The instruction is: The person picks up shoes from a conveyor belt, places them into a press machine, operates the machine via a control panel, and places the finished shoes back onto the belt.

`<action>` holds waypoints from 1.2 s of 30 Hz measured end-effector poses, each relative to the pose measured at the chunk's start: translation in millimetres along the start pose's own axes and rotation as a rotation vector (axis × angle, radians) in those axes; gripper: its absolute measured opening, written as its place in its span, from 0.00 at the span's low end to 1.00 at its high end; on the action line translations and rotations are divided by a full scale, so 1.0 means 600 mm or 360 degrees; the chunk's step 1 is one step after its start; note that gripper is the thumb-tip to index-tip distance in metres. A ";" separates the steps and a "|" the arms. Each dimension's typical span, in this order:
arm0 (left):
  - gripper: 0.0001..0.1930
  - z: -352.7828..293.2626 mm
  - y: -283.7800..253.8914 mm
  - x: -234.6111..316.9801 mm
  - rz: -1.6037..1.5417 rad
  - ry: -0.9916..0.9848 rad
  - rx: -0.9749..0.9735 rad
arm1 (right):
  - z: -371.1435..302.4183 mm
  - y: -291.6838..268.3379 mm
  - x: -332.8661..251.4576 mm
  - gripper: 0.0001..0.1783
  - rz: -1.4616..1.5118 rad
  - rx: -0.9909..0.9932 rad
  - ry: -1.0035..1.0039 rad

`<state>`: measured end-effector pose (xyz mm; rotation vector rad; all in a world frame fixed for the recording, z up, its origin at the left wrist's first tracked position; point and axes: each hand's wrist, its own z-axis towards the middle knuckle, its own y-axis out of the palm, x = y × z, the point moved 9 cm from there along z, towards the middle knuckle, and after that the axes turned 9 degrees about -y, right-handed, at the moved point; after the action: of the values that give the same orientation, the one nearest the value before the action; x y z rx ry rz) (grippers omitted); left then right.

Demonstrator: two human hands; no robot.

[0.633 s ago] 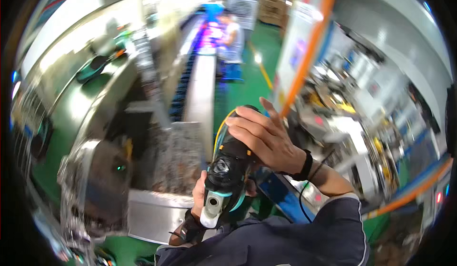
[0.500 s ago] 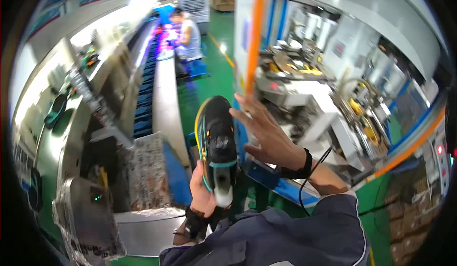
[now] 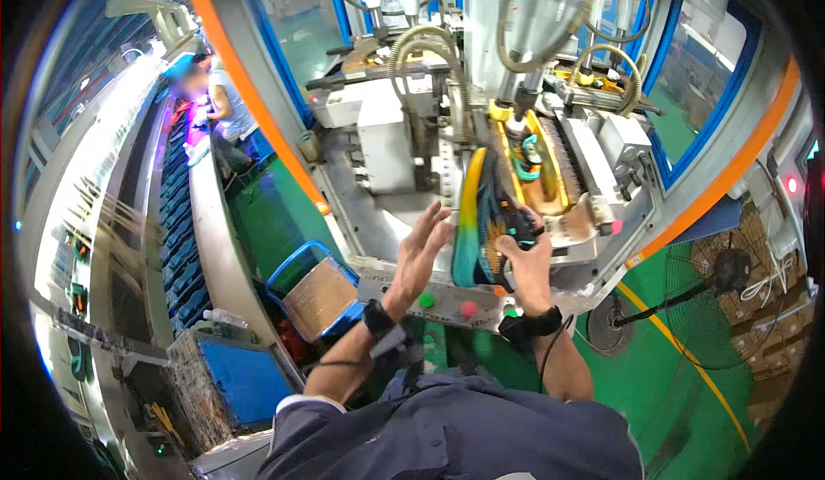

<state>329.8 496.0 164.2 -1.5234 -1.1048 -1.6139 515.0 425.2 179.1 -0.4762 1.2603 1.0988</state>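
Observation:
A black shoe (image 3: 490,218) with a yellow-to-teal sole is held up before the machine, its sole facing left. My right hand (image 3: 528,261) is closed around its collar, fingers partly hidden by the opening. To the left of the sole, my left hand (image 3: 419,252) is open with fingers stretched, apart from the shoe. Just beyond the shoe, a yellow-sided holder (image 3: 563,166) in the machine contains a teal and black piece (image 3: 527,160), which looks like part of another shoe.
Green and red buttons (image 3: 468,309) line the machine's front edge. An orange-edged frame (image 3: 258,93) surrounds the opening. A blue-framed stool (image 3: 320,298) stands left, beside a conveyor (image 3: 225,248) where a person sits farther off. A standing fan (image 3: 730,269) is at right.
The view has swung right to face the machine. The shoe has passed from my left hand to my right, and my left hand has let go and opened.

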 end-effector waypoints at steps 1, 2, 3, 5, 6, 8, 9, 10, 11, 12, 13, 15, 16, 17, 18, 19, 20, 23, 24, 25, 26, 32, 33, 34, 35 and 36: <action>0.36 0.046 0.004 -0.024 -0.0092 -0.0127 -0.0034 | 0.010 -0.041 0.015 0.32 -0.0222 0.0121 0.0141; 0.37 0.102 0.014 -0.002 0.0568 0.0206 -0.0003 | 0.030 -0.068 0.011 0.32 -0.0225 0.0155 0.0091; 0.40 0.156 0.024 -0.027 0.0570 0.0114 0.0040 | 0.049 -0.096 0.009 0.33 -0.0263 0.0227 0.0059; 0.44 0.263 0.049 -0.087 0.0116 -0.0199 0.0031 | 0.074 -0.142 -0.009 0.33 -0.0258 0.0345 -0.0109; 0.42 0.309 0.053 -0.095 0.0346 -0.0173 0.0147 | 0.081 -0.166 -0.016 0.32 -0.0375 0.0419 -0.0094; 0.40 0.408 0.078 -0.113 0.0593 0.0001 0.0199 | 0.100 -0.201 -0.030 0.31 -0.0551 0.0468 -0.0130; 0.40 0.451 0.083 -0.121 0.0703 0.0054 0.0245 | 0.107 -0.215 -0.038 0.31 -0.0630 0.0509 -0.0146; 0.43 0.495 0.085 -0.145 0.0827 -0.0067 0.0322 | 0.114 -0.229 -0.044 0.30 -0.0727 0.0572 -0.0164; 0.47 0.532 0.086 -0.175 0.0960 -0.0212 0.0366 | 0.120 -0.236 -0.055 0.30 -0.0785 0.0597 -0.0238; 0.46 0.568 0.091 -0.212 0.1086 -0.0435 0.0329 | 0.130 -0.246 -0.056 0.30 -0.0777 0.0646 -0.0253; 0.48 0.583 0.096 -0.233 0.1098 -0.0541 0.0367 | 0.127 -0.258 -0.058 0.29 -0.0835 0.0743 -0.0191; 0.44 0.621 0.102 -0.257 0.1425 -0.0530 0.0437 | 0.162 -0.265 -0.060 0.29 -0.0976 0.0739 -0.0228; 0.36 0.636 0.091 -0.273 0.1384 -0.0614 0.0400 | 0.181 -0.270 -0.058 0.28 -0.1031 0.0773 -0.0225; 0.36 0.647 0.088 -0.280 0.1388 -0.0632 0.0387 | 0.213 -0.275 -0.052 0.27 -0.1128 0.0750 -0.0196; 0.34 0.651 0.078 -0.277 0.1313 -0.0585 0.0387 | 0.249 -0.271 -0.051 0.27 -0.1301 0.0650 -0.0215; 0.31 0.651 0.063 -0.270 0.1235 -0.0537 0.0401 | 0.289 -0.266 -0.047 0.27 -0.1408 0.0570 -0.0216; 0.25 0.641 0.046 -0.264 0.1092 -0.0575 0.0443 | 0.330 -0.265 -0.028 0.27 -0.1455 0.0520 -0.0086; 0.11 0.567 0.016 -0.255 0.0028 -0.0867 0.0066 | 0.475 -0.197 0.033 0.30 -0.1874 0.0040 -0.0027; 0.11 0.520 0.010 -0.230 -0.0267 -0.0803 -0.0065 | 0.513 -0.168 0.056 0.31 -0.2059 -0.0097 0.0004; 0.11 0.460 0.006 -0.198 -0.0574 -0.0735 -0.0254 | 0.550 -0.148 0.075 0.32 -0.2223 -0.0080 0.0075; 0.13 0.407 -0.019 -0.179 -0.0566 -0.0815 -0.0213 | 0.582 -0.111 0.135 0.31 -0.2058 -0.0252 0.0330; 0.26 0.112 -0.201 -0.040 -0.0426 -0.0934 0.0121 | 0.599 0.027 0.365 0.25 -0.2156 -0.0344 0.0464; 0.27 0.071 -0.234 -0.027 -0.0411 -0.0958 0.0261 | 0.594 0.037 0.393 0.24 -0.2208 -0.0238 0.0391; 0.26 0.033 -0.264 -0.010 -0.0395 -0.0889 0.0381 | 0.587 0.045 0.419 0.24 -0.2344 -0.0227 0.0298; 0.26 -0.005 -0.289 0.004 -0.0370 -0.0818 0.0499 | 0.576 0.049 0.446 0.26 -0.2421 -0.0208 0.0279; 0.25 -0.043 -0.308 0.013 -0.0382 -0.0764 0.0653 | 0.570 0.053 0.462 0.26 -0.2371 -0.0154 0.0227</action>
<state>153.0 553.6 146.5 -1.5726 -1.8129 -1.0812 641.1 823.3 35.7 -1.2824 0.6201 -0.1589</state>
